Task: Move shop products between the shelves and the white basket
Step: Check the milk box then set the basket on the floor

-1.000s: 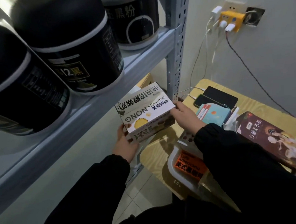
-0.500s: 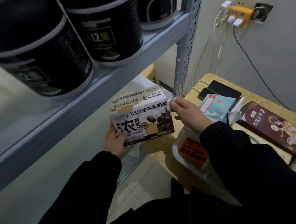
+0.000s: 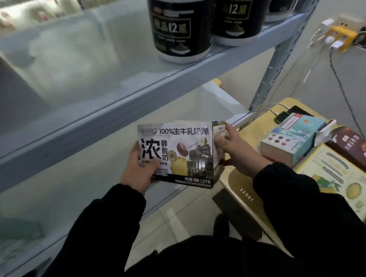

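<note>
A white and black yoghurt carton [image 3: 178, 153] with large black characters is held upright in front of the grey metal shelves [image 3: 116, 103], below the upper board. My left hand [image 3: 140, 168] grips its left side, thumb across the front. My right hand [image 3: 234, 150] grips its right end. The white basket [image 3: 240, 190] is to the right on a wooden table, mostly hidden by my right sleeve. In it stand a teal box [image 3: 292, 141], a yellow-green packet [image 3: 337, 179] and a dark brown tea box [image 3: 358, 150].
Black tubs [image 3: 180, 26] stand on the upper shelf at the right. Left of them that shelf shows bare glossy board. A perforated shelf post [image 3: 277, 55] rises beside the table. Phones [image 3: 291, 113] charge on the table, with cables running to a yellow wall socket [image 3: 340, 37].
The carton has been turned from tilted with its top showing to upright with its front facing me, and carried left away from the basket. My view swung left along the shelves.
</note>
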